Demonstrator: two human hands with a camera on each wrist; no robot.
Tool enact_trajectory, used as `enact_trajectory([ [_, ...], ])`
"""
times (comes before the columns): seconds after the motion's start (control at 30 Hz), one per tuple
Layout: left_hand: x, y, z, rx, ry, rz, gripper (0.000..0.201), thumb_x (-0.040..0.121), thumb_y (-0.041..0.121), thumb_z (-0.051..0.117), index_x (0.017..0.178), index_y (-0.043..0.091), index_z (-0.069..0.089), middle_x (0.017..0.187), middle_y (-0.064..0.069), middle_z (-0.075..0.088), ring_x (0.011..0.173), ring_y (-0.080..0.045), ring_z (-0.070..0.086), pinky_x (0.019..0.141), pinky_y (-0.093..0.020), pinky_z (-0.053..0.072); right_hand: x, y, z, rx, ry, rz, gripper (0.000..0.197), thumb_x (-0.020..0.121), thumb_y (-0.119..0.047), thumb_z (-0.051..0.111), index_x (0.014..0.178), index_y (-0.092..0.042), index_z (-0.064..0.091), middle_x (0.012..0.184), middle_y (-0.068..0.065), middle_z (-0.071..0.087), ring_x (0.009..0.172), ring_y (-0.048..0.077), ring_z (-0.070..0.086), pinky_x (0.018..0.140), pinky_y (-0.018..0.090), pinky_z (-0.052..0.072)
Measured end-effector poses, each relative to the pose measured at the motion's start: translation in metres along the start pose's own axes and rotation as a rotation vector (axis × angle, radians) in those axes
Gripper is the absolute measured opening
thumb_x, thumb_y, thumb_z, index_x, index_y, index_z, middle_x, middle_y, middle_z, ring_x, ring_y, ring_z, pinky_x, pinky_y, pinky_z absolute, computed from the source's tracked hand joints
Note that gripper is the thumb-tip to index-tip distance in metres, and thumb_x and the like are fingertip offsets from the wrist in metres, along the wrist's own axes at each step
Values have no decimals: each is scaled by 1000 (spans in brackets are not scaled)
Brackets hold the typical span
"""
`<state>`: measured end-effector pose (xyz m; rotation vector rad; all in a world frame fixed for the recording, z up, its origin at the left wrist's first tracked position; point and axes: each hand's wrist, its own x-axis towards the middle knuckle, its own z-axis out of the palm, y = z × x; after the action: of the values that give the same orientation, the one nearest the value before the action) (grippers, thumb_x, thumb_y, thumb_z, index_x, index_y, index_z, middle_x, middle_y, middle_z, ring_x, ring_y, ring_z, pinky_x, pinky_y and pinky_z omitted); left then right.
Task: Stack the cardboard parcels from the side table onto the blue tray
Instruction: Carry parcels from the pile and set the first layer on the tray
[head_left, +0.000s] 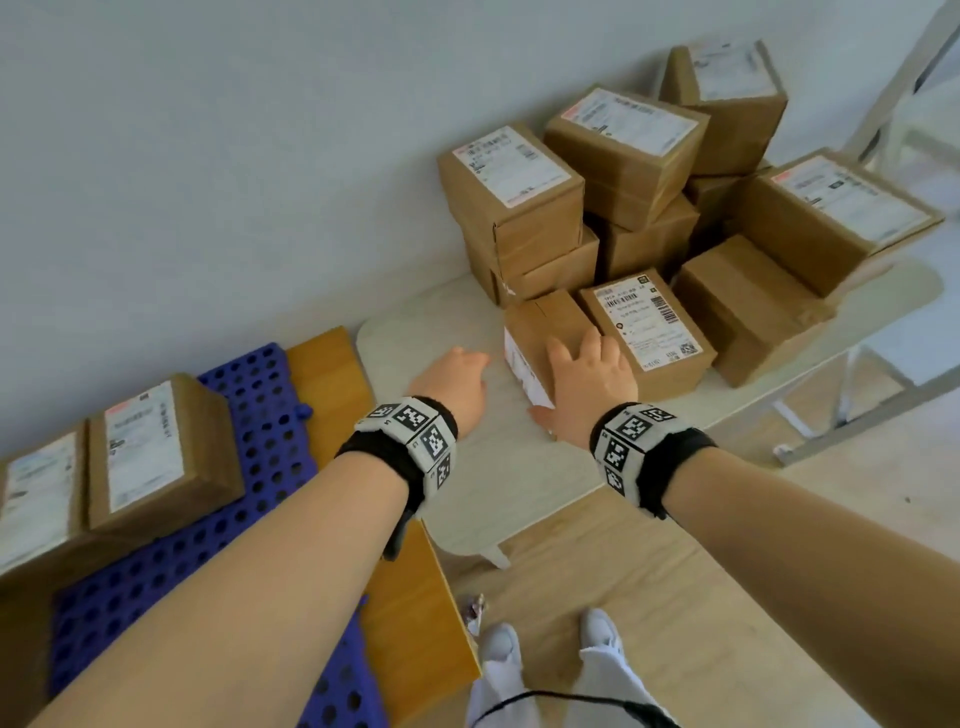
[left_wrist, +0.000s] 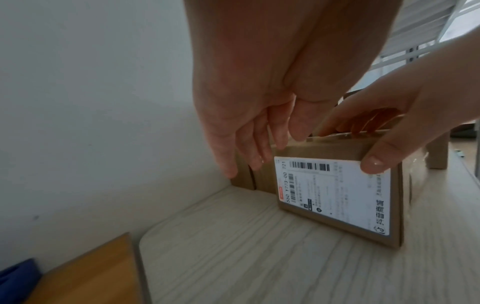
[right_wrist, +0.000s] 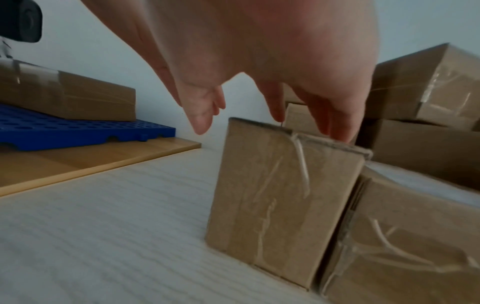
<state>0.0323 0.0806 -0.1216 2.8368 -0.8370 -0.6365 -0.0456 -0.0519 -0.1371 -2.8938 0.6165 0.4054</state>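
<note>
1. Head view: right hand (head_left: 587, 382) is on a small parcel (head_left: 545, 332) standing at the near-left edge of the parcel heap (head_left: 649, 197) on the pale worktop (head_left: 498, 467). Fingers spread over the top, thumb down the near labelled side.
2. Same view: left hand (head_left: 457, 384) is just left of that parcel, fingers relaxed and straight, holding nothing; can't tell if it touches the box.
3. Labelled parcel (head_left: 647, 325) sits right beside the small one, touching it. Rest of heap piled behind and to the right, against the wall.
4. Blue tray (head_left: 249, 441) lies far left on an orange board (head_left: 332, 364), w/ two parcels (head_left: 156, 452) on it already, labels up.
5. Person's white shoes (head_left: 550, 639) on the wood floor at the bottom.
6. Left wrist view: left hand (left_wrist: 259, 102) hangs over the parcel's (left_wrist: 335, 193) far-left corner, fingers (left_wrist: 254, 148) loosely together, pointing down, tips near the box edge; contact unclear.
7. Same view: right hand (left_wrist: 405, 115) has its thumb pressed on the white label and fingers curled over the top edge.
8. Right wrist view: right hand (right_wrist: 272, 61) above the small parcel (right_wrist: 280, 195); fingers (right_wrist: 337, 121) reach behind its top edge, thumb apart at the front left. Box stands upright on the worktop (right_wrist: 103, 236), leaning against its neighbour (right_wrist: 402, 236).
9. Blue tray (right_wrist: 78, 131) w/ a parcel shows at left.
</note>
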Motion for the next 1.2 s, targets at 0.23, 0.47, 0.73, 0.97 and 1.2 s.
enact_trajectory([
  [0.23,-9,4,11,-76,0,-101,44,98,16,38,142,16,40,143,-14,40,129,-29,43,107,-38,35,3,6,3,-17,10,-76,79,85,-48,55,147,-32,8,153,24,7,134,44,22,108,50,27],
  [0.47,-34,10,15,-226,5,-222,42,101,28,38,136,7,44,135,-16,51,120,-32,51,95,-35,41,-12,10,-10,318,24,-163,69,88,-48,46,147,-30,16,148,14,25,127,39,33,105,47,31],
  [0.73,-92,-11,5,-548,159,-345,39,101,33,37,134,13,46,126,-7,59,110,-27,59,85,-29,45,-45,-31,-20,609,-9,-317,60,89,-33,46,145,-22,25,140,11,40,124,34,38,105,43,34],
  [0.97,-167,-83,2,-559,275,-372,44,94,34,52,134,19,44,134,0,55,117,-20,56,92,-30,45,-101,-107,-4,777,-96,-416,54,93,-25,45,144,-19,28,128,6,53,100,16,52,80,26,44],
  [1.2,-265,-172,21,-415,220,-387,58,93,30,56,142,15,31,138,-3,50,118,-22,53,87,-28,42,-171,-207,49,748,-162,-330,55,91,-24,44,144,-19,31,132,3,55,106,20,58,84,32,53],
])
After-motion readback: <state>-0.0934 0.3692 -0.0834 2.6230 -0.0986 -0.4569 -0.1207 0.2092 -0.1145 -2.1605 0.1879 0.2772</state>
